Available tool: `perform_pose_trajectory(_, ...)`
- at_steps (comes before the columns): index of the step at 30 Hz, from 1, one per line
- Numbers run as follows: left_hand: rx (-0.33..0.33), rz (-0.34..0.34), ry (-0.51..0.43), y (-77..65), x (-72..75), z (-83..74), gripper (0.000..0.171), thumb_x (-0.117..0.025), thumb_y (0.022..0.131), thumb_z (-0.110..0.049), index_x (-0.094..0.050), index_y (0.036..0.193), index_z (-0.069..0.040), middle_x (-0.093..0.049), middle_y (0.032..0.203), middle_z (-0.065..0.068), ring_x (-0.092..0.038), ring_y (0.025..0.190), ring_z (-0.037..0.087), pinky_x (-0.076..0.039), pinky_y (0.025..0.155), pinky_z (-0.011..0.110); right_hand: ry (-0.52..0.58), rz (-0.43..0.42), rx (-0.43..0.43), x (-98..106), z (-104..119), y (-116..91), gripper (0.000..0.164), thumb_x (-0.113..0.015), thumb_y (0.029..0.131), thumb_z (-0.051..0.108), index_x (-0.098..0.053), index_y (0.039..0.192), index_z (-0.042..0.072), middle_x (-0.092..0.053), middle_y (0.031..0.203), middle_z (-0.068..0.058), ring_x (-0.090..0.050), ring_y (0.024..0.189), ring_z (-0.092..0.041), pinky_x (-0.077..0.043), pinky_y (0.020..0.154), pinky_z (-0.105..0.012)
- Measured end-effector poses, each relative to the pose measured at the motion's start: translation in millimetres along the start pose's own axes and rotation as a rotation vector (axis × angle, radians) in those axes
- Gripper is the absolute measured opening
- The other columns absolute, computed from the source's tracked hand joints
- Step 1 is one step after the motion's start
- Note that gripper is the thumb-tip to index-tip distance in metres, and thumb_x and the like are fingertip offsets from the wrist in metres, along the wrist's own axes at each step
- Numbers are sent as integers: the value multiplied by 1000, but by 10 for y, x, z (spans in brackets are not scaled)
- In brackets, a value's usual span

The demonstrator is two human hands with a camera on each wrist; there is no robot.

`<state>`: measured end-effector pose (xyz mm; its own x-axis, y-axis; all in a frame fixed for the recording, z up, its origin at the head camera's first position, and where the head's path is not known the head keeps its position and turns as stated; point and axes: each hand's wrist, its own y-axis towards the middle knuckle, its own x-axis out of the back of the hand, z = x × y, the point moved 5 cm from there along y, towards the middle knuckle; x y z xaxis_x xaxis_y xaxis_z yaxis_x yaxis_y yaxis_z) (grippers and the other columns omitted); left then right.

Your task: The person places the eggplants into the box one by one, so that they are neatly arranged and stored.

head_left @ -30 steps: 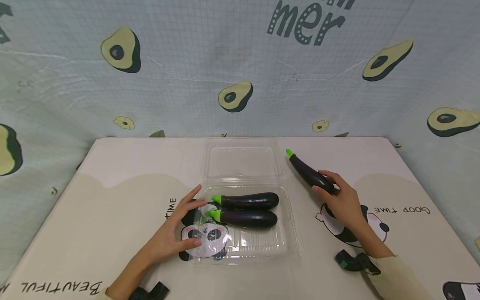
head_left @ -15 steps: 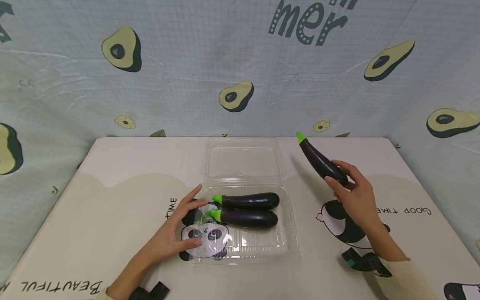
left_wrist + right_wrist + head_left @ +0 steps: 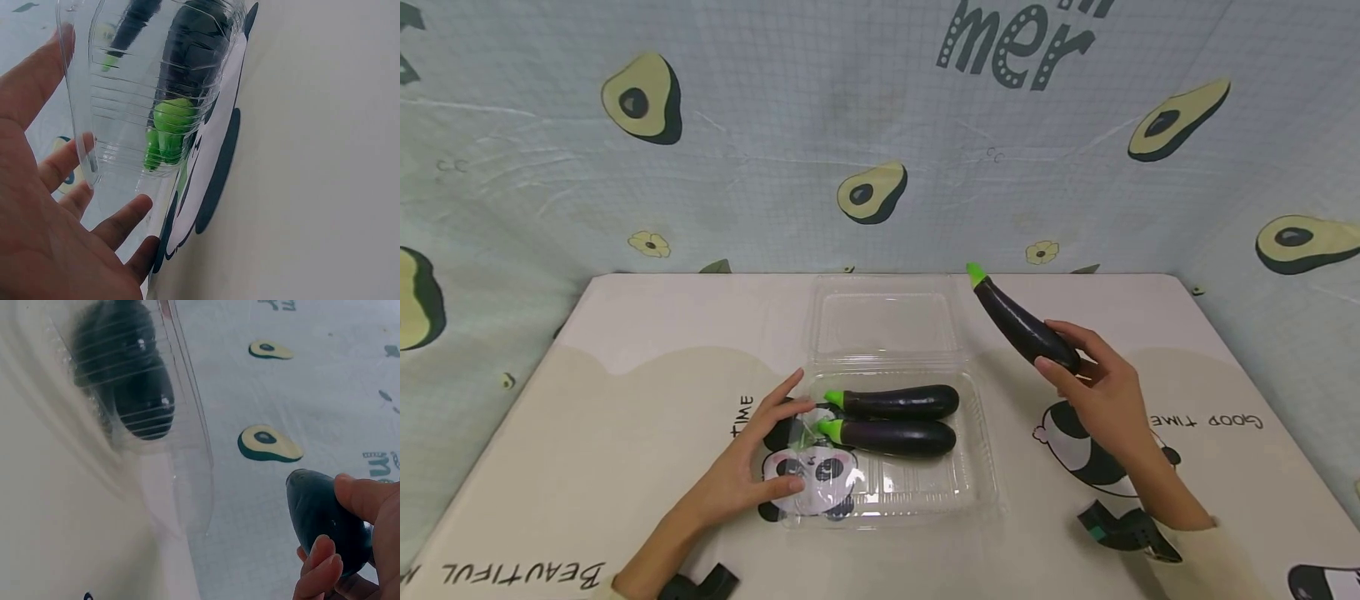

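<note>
My right hand (image 3: 1105, 392) grips the thick end of a dark purple eggplant (image 3: 1022, 325), its green stem pointing up and away to the left. A shadow lies below it on the table. Two more eggplants lie side by side in a clear plastic clamshell box (image 3: 917, 496): a back one (image 3: 902, 402) and a front one (image 3: 898, 438), green stems to the left. At the box's left side my left hand (image 3: 745, 458) has its fingers spread, thumb and fingertips right at the rim. The left wrist view shows these fingers (image 3: 125, 219) fairly straight along the clear wall.
The box's clear lid (image 3: 883, 329) lies folded back toward the table's far edge. Panda drawings and lettering are printed on the table cover (image 3: 625, 467). Behind stands an avocado-print curtain (image 3: 760, 167). A black wrist mount (image 3: 1127, 533) sits at my right wrist.
My right hand has raised the eggplant off the table, first moving right and up, then back left toward the box. The left hand and the box have stayed put.
</note>
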<state>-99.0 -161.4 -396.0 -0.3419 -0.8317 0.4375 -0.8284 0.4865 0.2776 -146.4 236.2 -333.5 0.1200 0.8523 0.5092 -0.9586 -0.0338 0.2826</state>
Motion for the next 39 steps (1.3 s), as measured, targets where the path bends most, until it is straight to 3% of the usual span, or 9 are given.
perform_pose_trajectory(9,-8,3,-6,2,-5,7,76,-77,71,-11,-44,139,-7,-10,159,5,-11,144,26,-14,100,71,96,118,114,-142,130,-35,50,-65,89,1,-52,136,12,-56,122,-1,-60,98,-11,-52,73,-20)
perform_pose_trajectory(24,-6,-2,5,-2,-6,1,75,-77,71,-12,-44,139,-8,-10,159,5,-10,145,26,-13,100,72,115,277,240,-362,255,-112,52,-69,84,-3,-56,132,13,-57,126,-2,-57,100,-15,-49,82,-20)
perform_pose_trajectory(36,9,-3,7,-2,-4,3,75,-77,71,-13,-44,139,-9,-10,160,3,-9,145,24,-13,100,73,47,381,309,-538,360,-233,51,-76,82,10,-59,128,22,-61,122,5,-58,109,-15,-45,91,-26)
perform_pose_trajectory(39,6,-3,0,-2,-4,0,76,-77,71,-12,-44,139,-8,-10,159,4,-9,145,24,-13,100,72,42,398,351,-587,390,-265,51,-77,81,12,-59,128,22,-62,118,7,-59,105,-13,-46,88,-27)
